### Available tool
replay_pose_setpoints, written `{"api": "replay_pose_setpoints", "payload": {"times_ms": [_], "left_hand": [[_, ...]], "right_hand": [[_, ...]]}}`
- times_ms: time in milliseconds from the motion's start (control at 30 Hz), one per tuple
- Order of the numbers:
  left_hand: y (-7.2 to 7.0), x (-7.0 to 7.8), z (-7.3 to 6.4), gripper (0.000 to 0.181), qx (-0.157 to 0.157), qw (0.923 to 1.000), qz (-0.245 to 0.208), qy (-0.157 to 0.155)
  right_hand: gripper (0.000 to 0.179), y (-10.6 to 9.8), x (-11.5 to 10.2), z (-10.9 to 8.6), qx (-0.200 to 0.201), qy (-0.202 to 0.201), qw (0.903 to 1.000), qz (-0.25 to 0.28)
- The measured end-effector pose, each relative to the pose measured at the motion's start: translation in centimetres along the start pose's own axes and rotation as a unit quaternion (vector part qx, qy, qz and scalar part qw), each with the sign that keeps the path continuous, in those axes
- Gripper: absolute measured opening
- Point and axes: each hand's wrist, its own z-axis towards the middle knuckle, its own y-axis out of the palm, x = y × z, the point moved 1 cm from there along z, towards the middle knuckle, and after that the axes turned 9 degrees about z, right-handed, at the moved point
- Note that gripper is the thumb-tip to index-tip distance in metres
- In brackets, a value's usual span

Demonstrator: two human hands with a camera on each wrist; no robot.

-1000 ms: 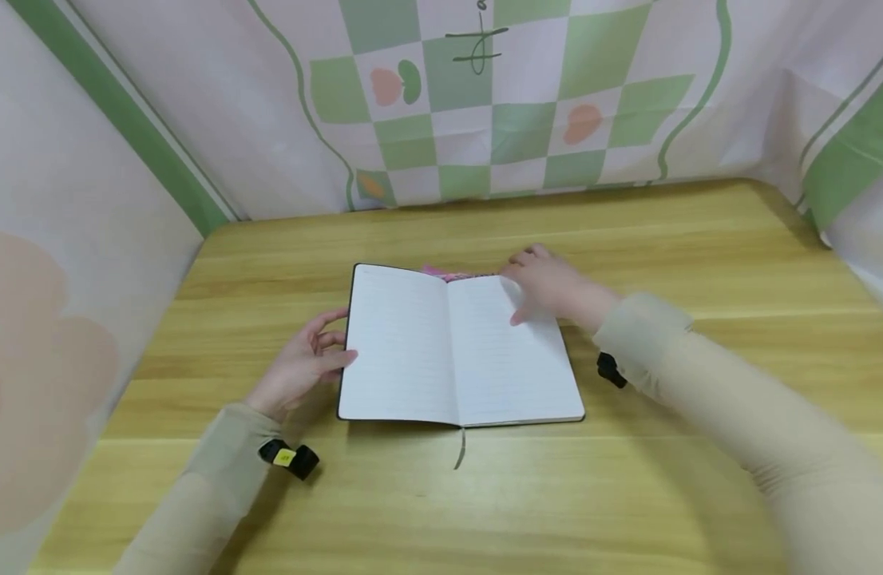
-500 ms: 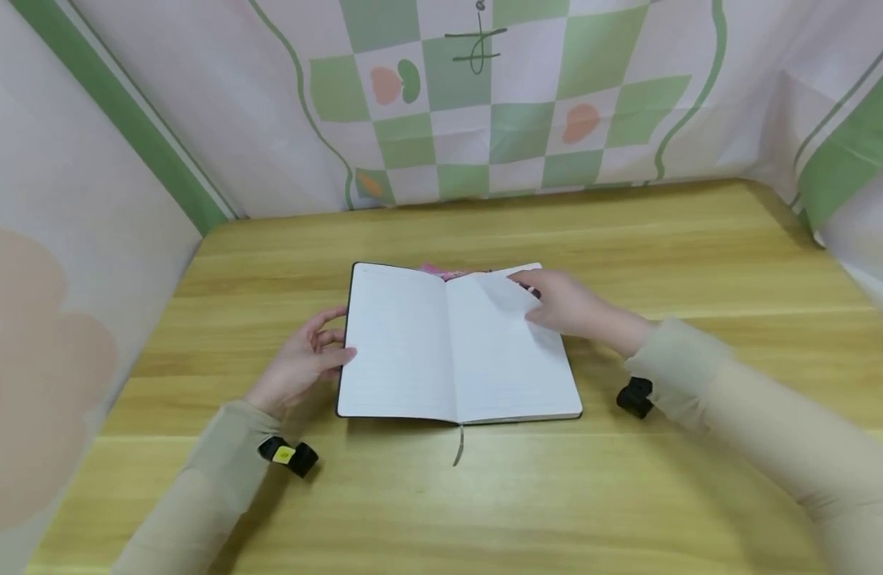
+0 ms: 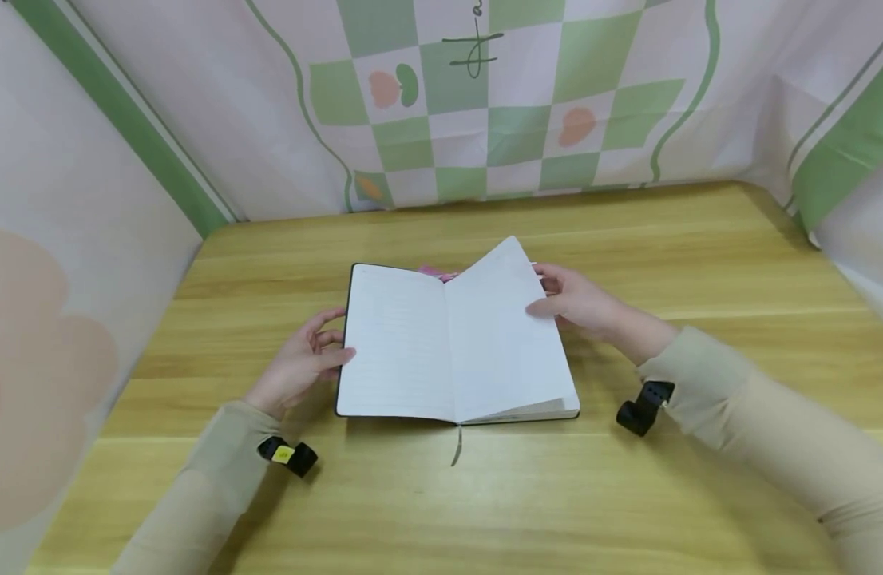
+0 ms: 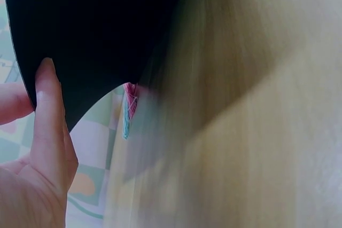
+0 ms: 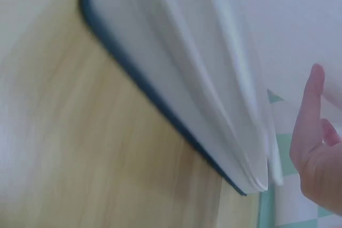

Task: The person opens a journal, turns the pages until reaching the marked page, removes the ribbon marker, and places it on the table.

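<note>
Page [image 3: 502, 343] now lifts higher at right side of notebook [image 3: 394, 343], pinched by right hand [image 3: 584, 303]; left hand [image 3: 295, 367] stays clamped on notebook's left edge; page-turn looks underway

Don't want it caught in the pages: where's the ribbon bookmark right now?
In the head view's lower middle, the ribbon bookmark sticks out from the open notebook at the near end of its central fold, with the wooden table beneath it.

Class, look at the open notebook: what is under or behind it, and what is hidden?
Beneath the notebook is the wooden table. A pink and teal thing shows past the notebook's far edge, near the middle. Anything further underneath is covered and cannot be seen.
</note>
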Motion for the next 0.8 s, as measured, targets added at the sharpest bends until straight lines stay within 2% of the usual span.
{"api": "replay_pose_setpoints", "payload": {"times_ms": [100,233,367,533,633,700,800], "left_hand": [[0.0,0.0,0.0,0.067,-0.001,1.0,0.0,-0.001],[0.0,0.1,-0.1,0.067,-0.002,1.0,0.001,0.001],[0.0,0.2,-0.1,0.067,-0.002,1.0,-0.004,0.006],[0.0,0.3,-0.2,0.068,-0.004,0.9999,-0.011,0.01],[0.1,0.3,-0.1,0.067,-0.003,0.9999,-0.014,0.008],[0.1,0.3,-0.1,0.067,-0.002,0.9998,-0.016,0.007],[0.1,0.3,-0.1,0.067,-0.002,0.9998,-0.017,0.006]], "right_hand": [[0.069,0.1,-0.2,-0.2,-0.019,0.003,0.9982,0.057],[0.06,0.6,-0.6,-0.4,-0.031,-0.002,0.9958,0.086],[0.052,1.4,-1.5,-0.6,-0.038,-0.012,0.9948,0.094],[0.052,2.5,-2.6,-0.7,-0.054,-0.022,0.9937,0.096],[0.054,3.2,-2.8,-0.3,-0.059,-0.028,0.997,0.041],[0.055,3.8,-2.9,-0.2,-0.066,-0.036,0.9968,-0.029],[0.056,4.9,-2.8,-0.1,-0.087,-0.06,0.9831,-0.149]]}}
